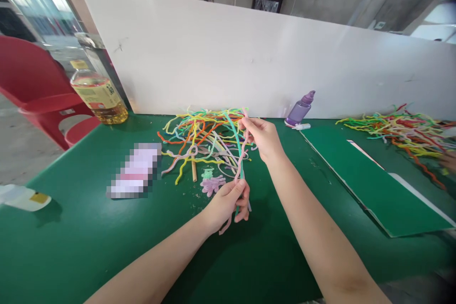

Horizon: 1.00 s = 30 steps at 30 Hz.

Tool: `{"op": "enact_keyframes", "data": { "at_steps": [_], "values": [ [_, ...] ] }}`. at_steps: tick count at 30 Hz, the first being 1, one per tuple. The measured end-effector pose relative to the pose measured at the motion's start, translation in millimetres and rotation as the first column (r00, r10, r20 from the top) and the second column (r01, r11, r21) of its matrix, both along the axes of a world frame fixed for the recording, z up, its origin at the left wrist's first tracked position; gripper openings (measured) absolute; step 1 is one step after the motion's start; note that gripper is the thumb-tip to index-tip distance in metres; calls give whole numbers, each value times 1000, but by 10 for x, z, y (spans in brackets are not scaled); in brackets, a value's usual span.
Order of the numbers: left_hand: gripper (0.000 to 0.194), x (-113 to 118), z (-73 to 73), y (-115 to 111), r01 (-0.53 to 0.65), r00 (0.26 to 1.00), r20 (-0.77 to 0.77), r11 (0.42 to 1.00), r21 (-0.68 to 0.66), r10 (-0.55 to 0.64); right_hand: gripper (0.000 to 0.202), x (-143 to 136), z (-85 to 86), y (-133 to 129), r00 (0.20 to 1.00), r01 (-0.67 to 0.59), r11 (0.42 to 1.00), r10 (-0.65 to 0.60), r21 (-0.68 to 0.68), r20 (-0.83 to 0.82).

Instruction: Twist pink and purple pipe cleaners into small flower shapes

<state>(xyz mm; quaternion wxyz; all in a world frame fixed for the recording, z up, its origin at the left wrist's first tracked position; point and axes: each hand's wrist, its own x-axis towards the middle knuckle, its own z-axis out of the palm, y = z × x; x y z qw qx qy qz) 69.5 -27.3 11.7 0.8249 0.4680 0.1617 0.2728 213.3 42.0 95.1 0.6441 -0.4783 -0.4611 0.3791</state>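
Note:
My left hand [228, 202] is closed round the lower part of several fuzzy stems, with a pink stem [241, 159] and a teal stem [234, 128] among them. Higher up, my right hand [259, 135] pinches the upper part of the pink stem between thumb and fingers. The pink stem winds around beside the teal one, and loose ends hang below my left hand. Behind them lies a tangled pile of coloured stems [194, 128]. A purple fuzzy shape [213, 185] and a small green one [207, 173] rest on the table left of my hands.
On the green table [89, 242] are an oil bottle [101, 99], a blurred-out flat object [137, 171], a white bottle [24, 198], a purple bottle [299, 110] and a green board [374, 190]. A white panel [213, 57] stands behind. Another person's hand [449, 160] is by a second stem pile [409, 128].

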Motion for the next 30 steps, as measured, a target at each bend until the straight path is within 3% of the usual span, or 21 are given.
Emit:
{"op": "enact_keyframes", "data": {
  "at_steps": [4,7,12,14,16,18,22,25,30],
  "values": [
    [38,-12,-7,10,38,998,-40,999,13,-38,23,51,-27,7,990,-37,999,37,3,-137],
    [35,-14,-1,0,16,998,-56,999,52,-13,25,98,-65,23,970,-116,989,93,-93,-223],
    [31,-2,23,10,-108,994,-21,990,94,110,17,150,-126,92,978,146,989,-148,-25,-147],
    [30,1,36,24,-133,990,-35,984,118,138,17,181,-133,103,967,197,977,-207,-76,-148],
    [30,3,39,32,-143,987,-58,980,138,153,19,224,-137,100,962,133,975,-170,-176,-215],
    [31,4,27,29,-132,986,-83,981,145,145,23,271,-146,92,950,-36,966,-47,-258,-308],
    [32,8,-14,-1,-69,988,-126,989,129,86,24,322,-166,85,892,-308,905,167,-294,-420],
    [33,15,-31,-14,-39,988,-145,994,105,54,16,310,-155,83,881,-317,913,184,-256,-436],
    [32,21,-42,3,-36,992,-121,997,65,44,12,309,-118,86,900,-141,971,45,-191,-433]
  ]
}}
